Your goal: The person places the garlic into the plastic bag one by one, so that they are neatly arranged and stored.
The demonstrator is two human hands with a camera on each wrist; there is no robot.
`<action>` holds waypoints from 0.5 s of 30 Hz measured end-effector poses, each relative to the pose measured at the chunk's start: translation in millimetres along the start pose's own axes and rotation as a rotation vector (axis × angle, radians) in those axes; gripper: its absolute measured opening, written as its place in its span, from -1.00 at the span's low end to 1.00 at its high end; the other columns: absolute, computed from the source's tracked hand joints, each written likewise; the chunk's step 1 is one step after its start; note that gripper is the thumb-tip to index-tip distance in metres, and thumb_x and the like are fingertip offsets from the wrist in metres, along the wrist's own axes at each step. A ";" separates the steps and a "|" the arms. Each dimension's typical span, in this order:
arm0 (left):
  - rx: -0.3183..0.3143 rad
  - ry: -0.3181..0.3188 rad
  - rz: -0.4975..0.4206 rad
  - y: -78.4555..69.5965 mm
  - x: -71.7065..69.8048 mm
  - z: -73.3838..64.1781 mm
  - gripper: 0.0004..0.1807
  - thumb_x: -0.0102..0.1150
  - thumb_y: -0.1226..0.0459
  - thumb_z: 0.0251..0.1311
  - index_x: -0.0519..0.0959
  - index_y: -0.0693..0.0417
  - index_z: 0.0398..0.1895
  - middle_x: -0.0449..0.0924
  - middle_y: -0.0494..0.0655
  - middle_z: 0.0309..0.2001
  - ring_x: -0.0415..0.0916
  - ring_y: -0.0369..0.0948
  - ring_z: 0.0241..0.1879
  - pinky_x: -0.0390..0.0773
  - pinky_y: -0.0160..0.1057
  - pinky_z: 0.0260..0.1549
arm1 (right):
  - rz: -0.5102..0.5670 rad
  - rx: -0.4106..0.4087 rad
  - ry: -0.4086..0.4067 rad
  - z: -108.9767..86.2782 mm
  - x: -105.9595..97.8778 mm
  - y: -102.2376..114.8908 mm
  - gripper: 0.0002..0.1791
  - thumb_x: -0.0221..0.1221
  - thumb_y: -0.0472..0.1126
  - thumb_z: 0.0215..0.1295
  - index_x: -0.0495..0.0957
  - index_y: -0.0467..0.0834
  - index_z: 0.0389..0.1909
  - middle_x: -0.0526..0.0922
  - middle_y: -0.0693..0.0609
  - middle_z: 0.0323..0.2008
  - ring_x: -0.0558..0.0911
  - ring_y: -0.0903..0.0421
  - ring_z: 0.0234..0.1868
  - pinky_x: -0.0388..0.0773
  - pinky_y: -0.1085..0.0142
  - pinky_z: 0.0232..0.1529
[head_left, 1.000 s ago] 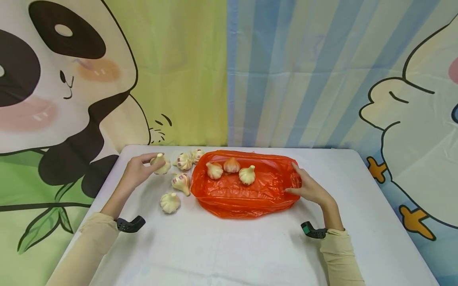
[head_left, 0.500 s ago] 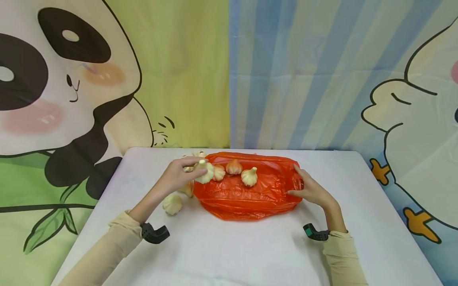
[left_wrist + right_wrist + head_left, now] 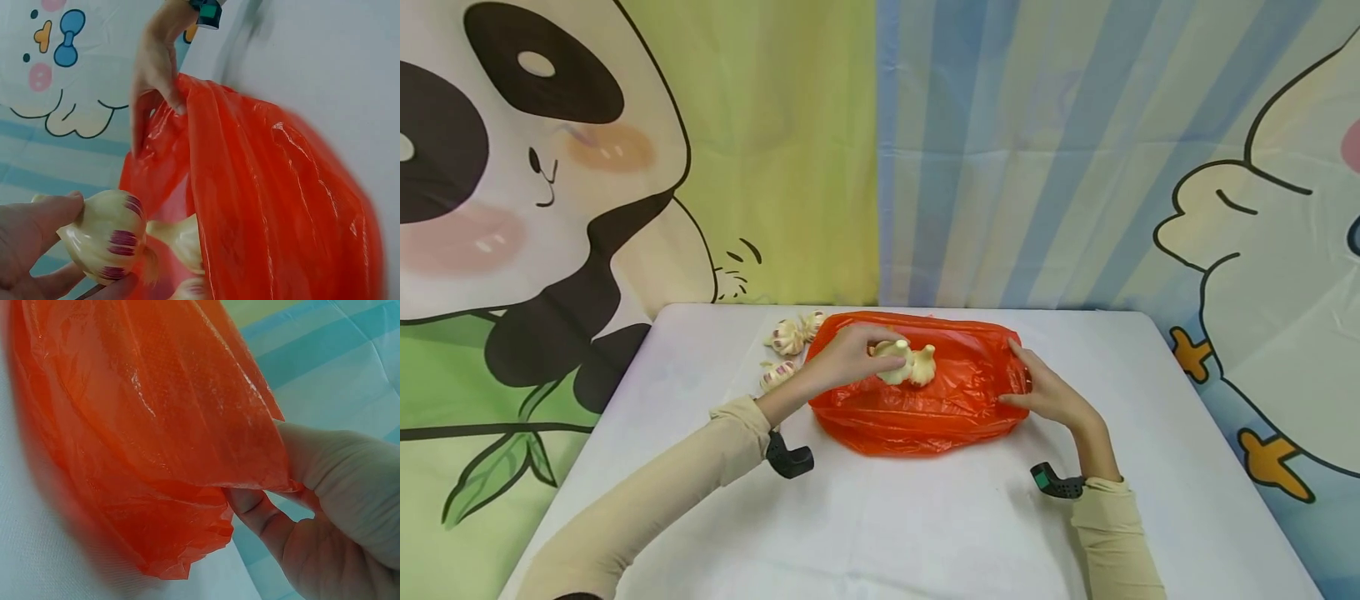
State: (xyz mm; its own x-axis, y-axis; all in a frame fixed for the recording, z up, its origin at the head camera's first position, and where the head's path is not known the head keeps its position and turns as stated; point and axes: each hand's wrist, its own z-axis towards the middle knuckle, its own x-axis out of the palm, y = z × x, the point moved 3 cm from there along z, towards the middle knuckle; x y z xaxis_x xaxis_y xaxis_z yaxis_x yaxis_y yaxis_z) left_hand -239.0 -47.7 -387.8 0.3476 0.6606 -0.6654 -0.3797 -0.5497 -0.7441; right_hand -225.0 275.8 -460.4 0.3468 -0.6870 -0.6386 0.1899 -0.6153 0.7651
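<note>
My left hand (image 3: 850, 357) holds a pale garlic bulb (image 3: 891, 367) over the opening of a red plastic bag (image 3: 917, 429). In the left wrist view, the thumb and fingers clasp this bulb, which shows purple streaks (image 3: 123, 242). Just beyond it, another garlic bulb (image 3: 923, 367) lies inside the bag; the hand hides the bulbs on the bag's left side. At the bag's right end, my right hand (image 3: 1051, 392) grips the rim, holding the mouth spread wide. The right wrist view shows the bag's edge between thumb (image 3: 350, 459) and fingers.
Left of the bag, garlic bulbs (image 3: 787, 337) lie on the white table (image 3: 925, 525), one partly covered by the left forearm. Behind the table hangs a printed cloth (image 3: 955, 150) with cartoon animals. Each wrist wears a black device (image 3: 1057, 482).
The left hand has carried its garlic bulb rightward from the table's left side to over the bag's opening. The right hand has kept its grip on the bag's right end.
</note>
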 end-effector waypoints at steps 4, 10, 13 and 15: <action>-0.052 0.028 0.012 -3.7 12.1 15.2 -0.56 0.32 0.04 0.17 0.62 -0.08 0.11 0.67 -0.17 -0.03 0.48 -0.21 -0.21 0.43 -0.36 -0.36 | 0.005 -0.005 0.006 -0.7 -0.3 0.8 0.10 0.32 -0.25 0.19 -0.25 -0.17 0.55 -0.03 -0.35 0.48 0.07 -0.33 0.44 0.06 -0.33 0.37; -0.077 0.116 -0.006 -14.0 34.8 48.3 -0.57 0.28 0.05 0.21 0.62 -0.03 0.12 0.47 -0.17 -0.46 0.21 -0.30 -0.56 0.24 -0.40 -0.57 | -0.007 0.007 0.008 -1.9 -2.3 0.8 0.09 0.31 -0.24 0.20 -0.25 -0.16 0.55 -0.03 -0.35 0.48 0.09 -0.34 0.43 0.09 -0.34 0.35; -0.064 0.136 -0.032 -24.2 48.1 66.9 -0.62 0.28 0.08 0.21 0.65 -0.01 0.06 0.66 -0.17 -0.26 0.42 -0.34 -0.42 0.41 -0.44 -0.42 | 0.001 0.012 0.014 -1.1 -1.4 0.6 0.08 0.30 -0.24 0.21 -0.25 -0.14 0.55 -0.02 -0.35 0.48 0.11 -0.34 0.42 0.12 -0.34 0.34; -0.077 0.138 -0.057 -30.1 57.6 75.1 -0.62 0.28 0.08 0.21 0.65 -0.01 0.06 0.67 -0.18 0.01 0.55 -0.31 -0.14 0.52 -0.43 -0.22 | 0.012 0.010 0.026 0.1 0.5 0.4 0.08 0.30 -0.23 0.21 -0.25 -0.13 0.55 -0.02 -0.35 0.47 0.10 -0.34 0.42 0.13 -0.33 0.34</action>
State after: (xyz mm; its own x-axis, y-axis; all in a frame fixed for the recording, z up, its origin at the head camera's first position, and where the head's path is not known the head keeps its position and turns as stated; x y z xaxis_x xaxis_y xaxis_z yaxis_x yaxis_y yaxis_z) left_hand -271.8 45.2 -399.2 0.4832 0.6179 -0.6203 -0.2916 -0.5544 -0.7795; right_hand -224.8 275.2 -460.5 0.3727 -0.6841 -0.6270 0.1765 -0.6110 0.7717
